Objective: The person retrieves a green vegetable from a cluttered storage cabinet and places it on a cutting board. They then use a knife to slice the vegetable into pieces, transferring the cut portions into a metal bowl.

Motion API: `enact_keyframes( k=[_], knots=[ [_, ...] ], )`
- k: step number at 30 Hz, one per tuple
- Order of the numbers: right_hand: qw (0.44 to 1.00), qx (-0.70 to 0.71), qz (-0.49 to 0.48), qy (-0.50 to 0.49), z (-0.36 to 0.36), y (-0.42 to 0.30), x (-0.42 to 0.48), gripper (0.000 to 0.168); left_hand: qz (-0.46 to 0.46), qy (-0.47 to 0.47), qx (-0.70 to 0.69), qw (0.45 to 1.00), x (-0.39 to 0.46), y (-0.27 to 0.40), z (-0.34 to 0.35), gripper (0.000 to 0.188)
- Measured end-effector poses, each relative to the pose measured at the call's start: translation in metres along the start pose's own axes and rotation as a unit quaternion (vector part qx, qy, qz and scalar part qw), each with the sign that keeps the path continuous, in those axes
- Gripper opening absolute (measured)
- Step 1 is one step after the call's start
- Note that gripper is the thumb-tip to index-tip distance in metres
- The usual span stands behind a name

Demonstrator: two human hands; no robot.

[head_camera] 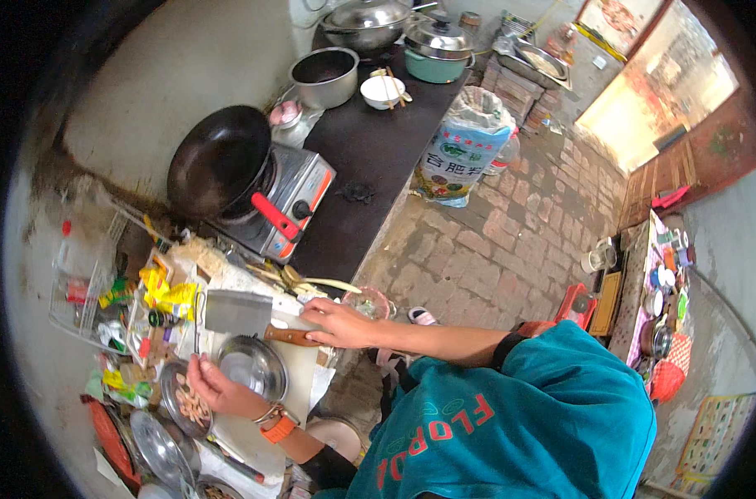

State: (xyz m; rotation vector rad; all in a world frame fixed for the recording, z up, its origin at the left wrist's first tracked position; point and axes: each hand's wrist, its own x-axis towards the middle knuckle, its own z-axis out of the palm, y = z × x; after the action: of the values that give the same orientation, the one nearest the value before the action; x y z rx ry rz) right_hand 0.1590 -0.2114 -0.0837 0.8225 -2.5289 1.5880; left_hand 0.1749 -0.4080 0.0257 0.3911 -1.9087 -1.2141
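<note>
My left hand [218, 388], with an orange-strapped watch at the wrist, pinches the lower end of a thin metal rod [197, 321]. Beside it are a steel bowl [276, 368] and a metal dish of cut pale-pink food pieces [190, 402]. A cleaver [237, 312] with a wooden handle lies flat on the worktop, beyond the steel bowl. My right hand [343, 324] is over the end of that handle, fingers bent towards the worktop edge. Whether it grips the handle cannot be told. Several light-coloured utensils [309, 280] lie just past its fingers.
A black wok [222, 162] with a red handle sits on a portable gas stove [290, 187]. Yellow packets [169, 293] crowd the wall side. Further along the counter are a deep pot [325, 78] and a white bowl with chopsticks [383, 91]. A woven sack [468, 150] stands on the brick floor.
</note>
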Motion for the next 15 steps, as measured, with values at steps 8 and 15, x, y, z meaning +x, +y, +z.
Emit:
enact_keyframes(
  k=[8,15],
  knots=[
    [0.982,-0.095,0.123,-0.109,-0.127,0.091,-0.107,0.033,0.048,-0.315,-0.129,0.939,-0.094,0.080,0.135,0.016],
    [0.911,-0.098,0.363,-0.168,-0.280,0.179,-0.305,0.025,0.127,-0.748,-0.066,0.649,-0.274,0.178,0.304,0.035]
  ],
)
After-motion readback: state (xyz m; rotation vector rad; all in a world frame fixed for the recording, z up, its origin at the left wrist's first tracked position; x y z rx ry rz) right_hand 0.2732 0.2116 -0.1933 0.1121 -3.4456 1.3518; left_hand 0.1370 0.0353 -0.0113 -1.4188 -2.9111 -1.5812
